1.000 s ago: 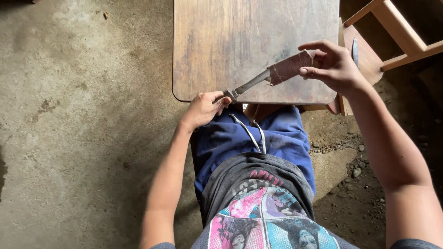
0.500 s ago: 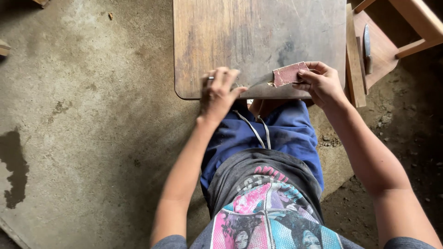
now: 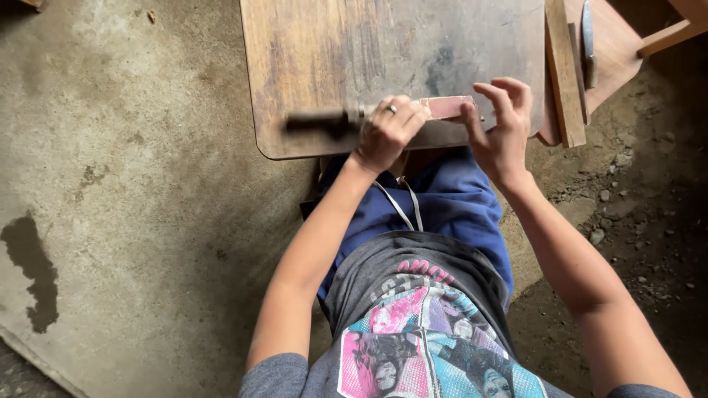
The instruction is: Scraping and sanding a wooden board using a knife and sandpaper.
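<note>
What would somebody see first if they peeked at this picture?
Two hands meet at the near edge of a worn wooden board. The left hand grips a blurred dark tool, and the right hand touches a pinkish block. To the right, a knife lies on a wooden stool.
</note>
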